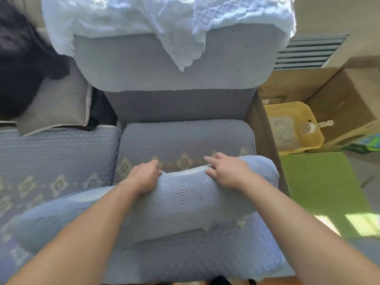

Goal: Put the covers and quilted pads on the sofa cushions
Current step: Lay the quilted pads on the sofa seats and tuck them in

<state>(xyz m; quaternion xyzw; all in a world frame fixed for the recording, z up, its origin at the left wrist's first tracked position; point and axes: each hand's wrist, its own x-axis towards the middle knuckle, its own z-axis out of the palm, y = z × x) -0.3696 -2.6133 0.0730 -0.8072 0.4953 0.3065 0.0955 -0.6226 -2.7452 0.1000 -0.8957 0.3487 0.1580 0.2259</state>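
On the sofa (pixel 181 108), a blue-covered cushion (pixel 185 200) lies across the front seat while the left hand (pixel 144 177) and right hand (pixel 228 173) pinch its upper edge, 2 quilted pads (pixel 61 153) seem already laid, and white fabric (pixel 164 21) apparently waits on the backrest.

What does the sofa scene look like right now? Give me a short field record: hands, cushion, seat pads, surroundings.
left hand: grips the far edge of the blue cushion, fingers curled over it
right hand: grips the same edge further right
blue cushion: covered in blue knit fabric, lying across the seat in front of the person
quilted pads: on both visible seats, with a floral border
backrest: grey, white cloth draped over the top
beside sofa: yellow basket, green mat, cardboard boxes
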